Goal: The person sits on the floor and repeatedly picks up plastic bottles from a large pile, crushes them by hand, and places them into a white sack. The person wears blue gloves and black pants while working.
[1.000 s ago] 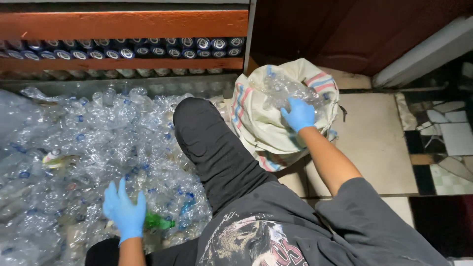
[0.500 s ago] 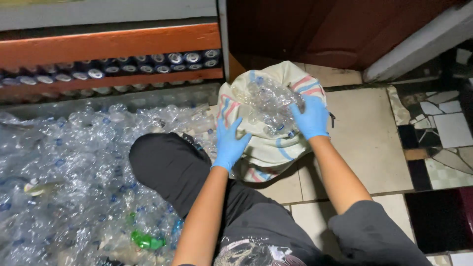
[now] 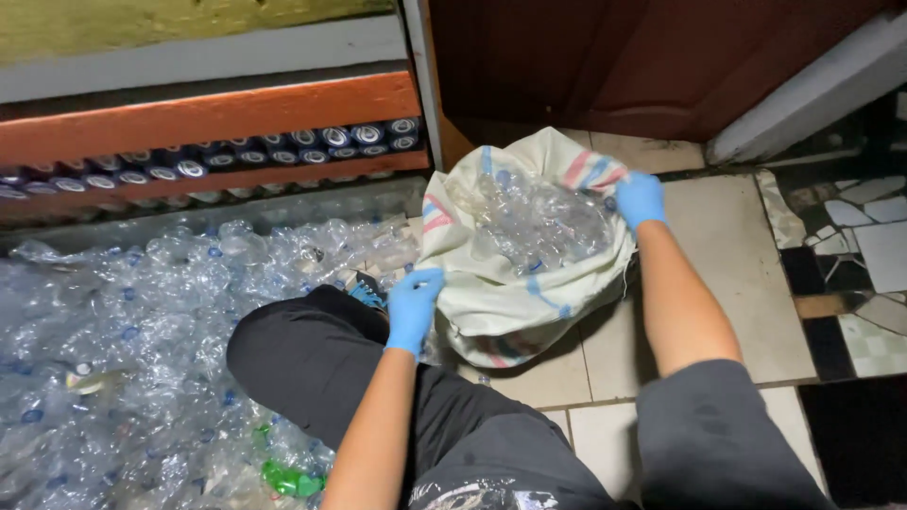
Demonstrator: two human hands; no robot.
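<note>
Right hand [image 3: 640,198] grips sack [image 3: 510,307] rim, holding it open; left hand [image 3: 413,307], fingers apparently curled, steadies its side

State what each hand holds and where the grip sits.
The right hand holds the woven sack by its far rim. The left hand rests at its near side; a grip there cannot be told.

Bare tiled floor [image 3: 727,274] right of sack [image 3: 510,302]; bottle heap [image 3: 123,331] crowding left.

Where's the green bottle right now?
In the head view, the green bottle lies low on the person's left, in the pile of clear plastic bottles, beside the bent knee.
</note>
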